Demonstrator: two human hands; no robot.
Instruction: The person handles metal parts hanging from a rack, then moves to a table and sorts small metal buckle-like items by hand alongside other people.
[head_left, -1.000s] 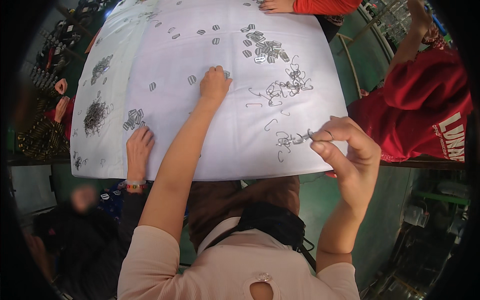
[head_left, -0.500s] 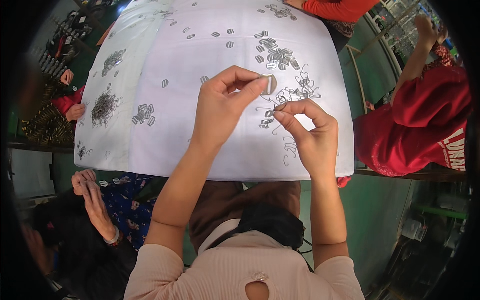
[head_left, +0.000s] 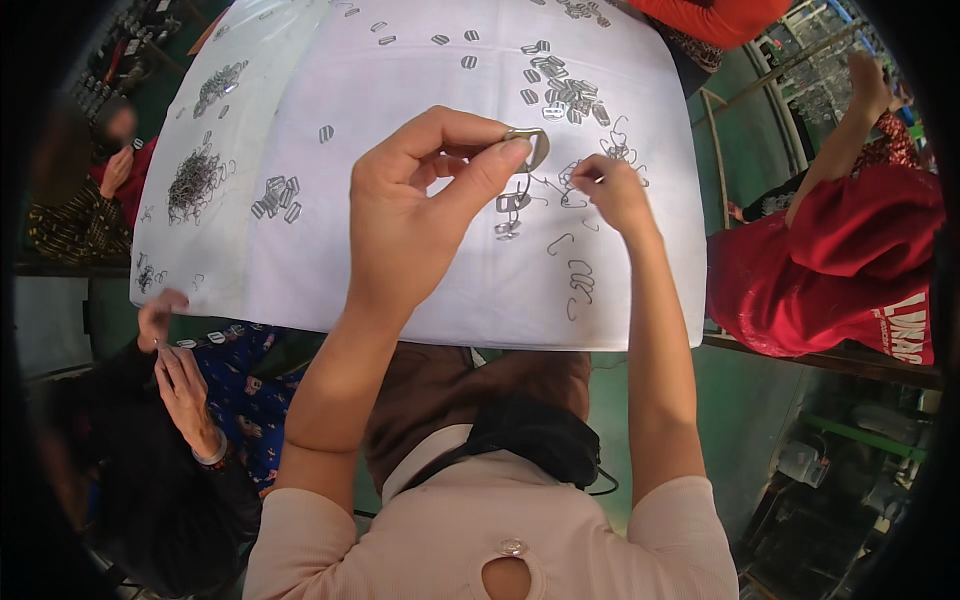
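My left hand point(head_left: 410, 205) is raised over the table, thumb and forefinger pinching a flat metal buckle point(head_left: 540, 150) by its edge. Below that buckle a short string of linked wire hooks and smaller-looking buckles point(head_left: 513, 203) shows, seemingly hanging from it. To the right, my right hand point(head_left: 622, 203) is down at a loose heap of thin S-shaped wire hooks point(head_left: 572, 186). Its fingertips are pinched together among them; what they hold, if anything, is too small to make out. A few more hooks point(head_left: 582, 282) lie in a column nearer to me.
A white cloth-covered table point(head_left: 430, 300) carries a heap of metal buckles point(head_left: 570, 98) beyond my hands, a smaller buckle cluster point(head_left: 275, 198) and a dark hook pile point(head_left: 195, 187) at left. Co-workers sit around: a red sleeve point(head_left: 830, 260) at right, a person's hand point(head_left: 188, 400) at lower left.
My right hand has left the spot beside the left hand and moved away from me to the hook heap. My left hand has shifted left and slightly up, tilting the buckle.
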